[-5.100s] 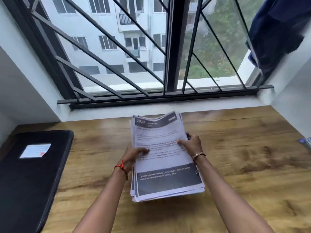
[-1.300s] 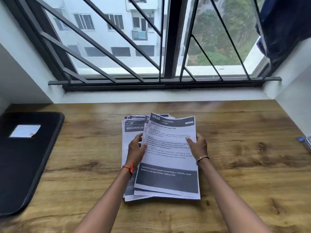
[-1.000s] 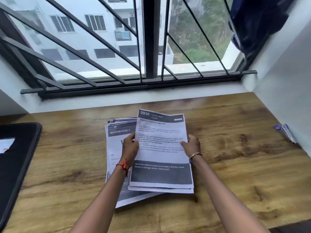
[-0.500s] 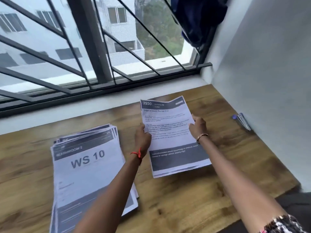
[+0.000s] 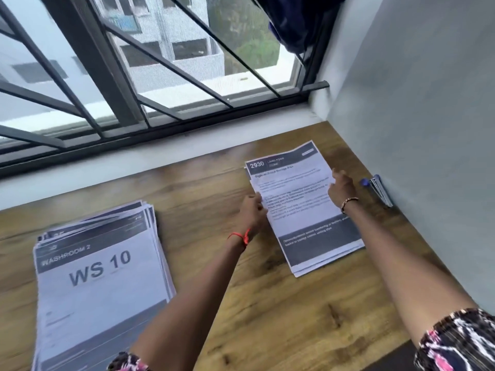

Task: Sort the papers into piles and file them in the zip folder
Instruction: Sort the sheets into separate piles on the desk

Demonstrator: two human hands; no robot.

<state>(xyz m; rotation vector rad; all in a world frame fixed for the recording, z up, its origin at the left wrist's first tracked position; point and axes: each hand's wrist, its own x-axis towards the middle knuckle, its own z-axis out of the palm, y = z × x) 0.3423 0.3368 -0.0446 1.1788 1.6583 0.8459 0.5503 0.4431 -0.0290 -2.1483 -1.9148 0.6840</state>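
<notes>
A thin pile of printed sheets headed "2930" [image 5: 300, 199] lies on the wooden table [image 5: 267, 303] near the right wall. My left hand [image 5: 253, 212] pinches its left edge, fingers curled. My right hand [image 5: 341, 187] holds its right edge, with the thumb on top of the sheet. The thick pile of papers [image 5: 99, 277], topped by a "WASHROOM 2 / WS 10" sheet, sits apart at the left front, and neither hand touches it. The zip folder is out of view.
A small blue and silver object [image 5: 376, 190] lies against the grey right wall [image 5: 415, 156]. A barred window [image 5: 134, 76] and its white sill run along the table's far edge. Dark blue cloth [image 5: 294, 20] hangs at the top right.
Both hands lifted the thin "2930" pile off the main stack and carried it right, down to the table by the wall. The view swung right, so the black folder left the frame.
</notes>
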